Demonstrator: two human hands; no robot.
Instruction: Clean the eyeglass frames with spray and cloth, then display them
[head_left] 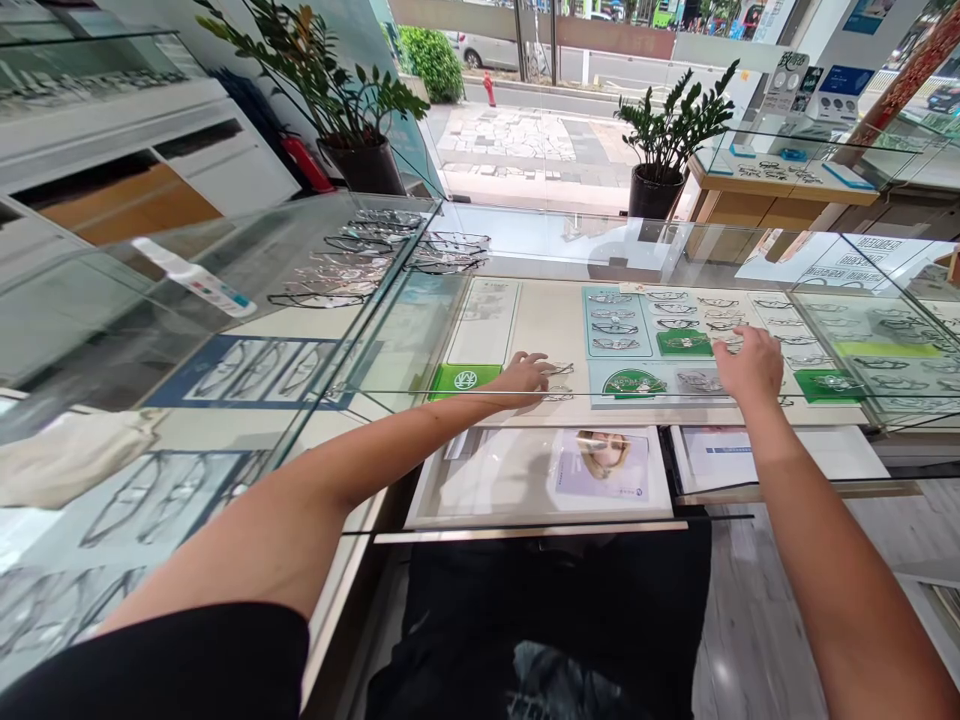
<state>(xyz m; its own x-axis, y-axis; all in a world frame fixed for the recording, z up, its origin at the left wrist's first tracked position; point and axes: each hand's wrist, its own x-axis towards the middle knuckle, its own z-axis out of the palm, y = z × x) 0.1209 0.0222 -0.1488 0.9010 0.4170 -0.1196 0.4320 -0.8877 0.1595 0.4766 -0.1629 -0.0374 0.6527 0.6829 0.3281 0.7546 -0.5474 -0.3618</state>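
Inside the glass display case, my left hand (527,376) has its fingers curled at the edge of a pair of eyeglasses (559,369) and appears to grip it. A second pair of eyeglasses (559,393) lies just below, beside the thumb. Farther right, my right hand (756,368) hovers over rows of eyeglasses with fingers apart, holding nothing visible. Near its fingertips are a green card (684,343) with glasses on it and a pair of clear-looking eyeglasses (700,382). A light blue card (616,335) bears several frames between my hands.
An open drawer (480,490) with a portrait leaflet (602,465) juts out below the case; another open drawer (847,455) is to its right. Left, a glass counter top carries a spray bottle (196,277), loose eyeglasses (375,240) and a pale cloth (75,455). Potted plants (656,185) stand beyond.
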